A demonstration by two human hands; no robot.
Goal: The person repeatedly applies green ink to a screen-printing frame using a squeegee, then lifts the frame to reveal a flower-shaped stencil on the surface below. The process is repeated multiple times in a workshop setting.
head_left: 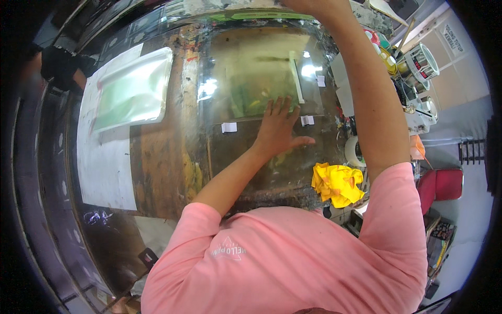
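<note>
My left hand (277, 128) lies flat with fingers spread on a large clear sheet (246, 78) that covers a paint-stained table (162, 157). Small white tape strips (229, 127) sit along the sheet's near edge, one just right of my fingers. A thin pale strip (296, 76) lies on the sheet beyond my hand. My right arm stretches to the far edge of the sheet; my right hand (306, 5) is cut off by the top of the picture, so its grip is hidden.
A crumpled yellow cloth (337, 183) lies at the table's near right corner beside a white tape roll (354, 152). A clear plastic film (133, 89) rests on white paper (104, 167) to the left. Cans (418, 62) and clutter stand at the right, with a red seat (444, 183) below them.
</note>
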